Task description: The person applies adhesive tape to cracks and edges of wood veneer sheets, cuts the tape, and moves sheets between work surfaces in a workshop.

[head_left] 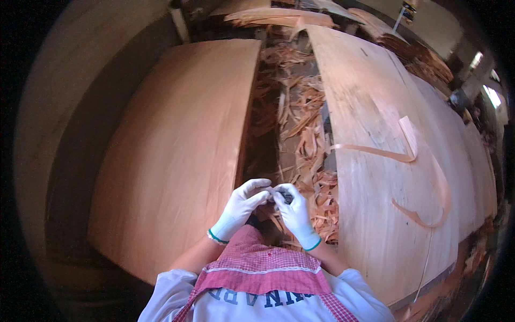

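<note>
Both my hands wear white knit gloves with green cuffs and meet in front of my apron. A small dark object (286, 197), whose kind I cannot make out, is gripped by the curled fingers of my right hand (295, 214). My left hand (240, 208) has its thumb and fingers bent together against the right fingertips; whatever lies in that pinch is too small to tell. On my left is a stack of wood veneer sheets (182, 134), and on my right lies another veneer stack (375, 204).
Between the stacks, torn veneer scraps (308, 142) litter the floor. Loose curled veneer strips (442, 193) rest on the right stack. More veneer sheets (279, 17) lie at the far end, and a wall (70, 96) runs along the left.
</note>
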A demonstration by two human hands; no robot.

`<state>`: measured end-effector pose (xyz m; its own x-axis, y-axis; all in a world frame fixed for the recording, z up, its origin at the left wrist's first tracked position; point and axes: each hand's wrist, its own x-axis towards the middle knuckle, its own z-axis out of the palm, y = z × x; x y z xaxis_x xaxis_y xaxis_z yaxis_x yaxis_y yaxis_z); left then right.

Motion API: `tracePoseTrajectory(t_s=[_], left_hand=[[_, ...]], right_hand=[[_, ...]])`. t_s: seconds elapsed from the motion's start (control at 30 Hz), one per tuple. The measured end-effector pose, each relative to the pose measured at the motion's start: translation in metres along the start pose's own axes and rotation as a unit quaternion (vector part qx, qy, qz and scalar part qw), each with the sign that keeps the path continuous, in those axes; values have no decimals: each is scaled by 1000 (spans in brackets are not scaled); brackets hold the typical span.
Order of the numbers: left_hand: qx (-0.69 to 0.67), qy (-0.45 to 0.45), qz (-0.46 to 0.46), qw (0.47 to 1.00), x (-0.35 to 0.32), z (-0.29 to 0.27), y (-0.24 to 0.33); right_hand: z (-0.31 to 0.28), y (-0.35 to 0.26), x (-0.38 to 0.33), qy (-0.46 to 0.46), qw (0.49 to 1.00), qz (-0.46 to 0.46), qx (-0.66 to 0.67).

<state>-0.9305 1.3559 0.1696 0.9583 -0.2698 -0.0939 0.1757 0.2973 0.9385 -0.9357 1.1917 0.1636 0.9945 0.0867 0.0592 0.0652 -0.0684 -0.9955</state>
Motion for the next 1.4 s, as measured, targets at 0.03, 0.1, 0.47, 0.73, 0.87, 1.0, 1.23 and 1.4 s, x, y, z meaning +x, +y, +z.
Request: tracePoseTrajectory(t_s=[0.03,0.1,0.47,0.73,0.87,1.0,1.23,1.4], left_hand=[[-11,-10,0,1000,30,-8,-1],[-18,-15,-6,1000,94,-19,4],[108,-171,52,978,427,-18,62],[149,-194,111,963,679,27,81],[184,-166,119,961,805,32,94],[239,-162,134,948,899,26,102],[163,-203,119,958,1030,66,137],[122,-214,181,952,1170,99,123]], right_hand=[[-2,6,28,3,1000,-5,0],[-7,19,84,15,1000,-14,-7],[-79,21,342,212,977,19,14],[-187,59,492,239,966,23,98],[-228,88,577,259,957,51,117],[-259,82,644,245,965,89,28],[-329,1,746,147,960,116,210],[-374,21,858,221,945,113,212]])
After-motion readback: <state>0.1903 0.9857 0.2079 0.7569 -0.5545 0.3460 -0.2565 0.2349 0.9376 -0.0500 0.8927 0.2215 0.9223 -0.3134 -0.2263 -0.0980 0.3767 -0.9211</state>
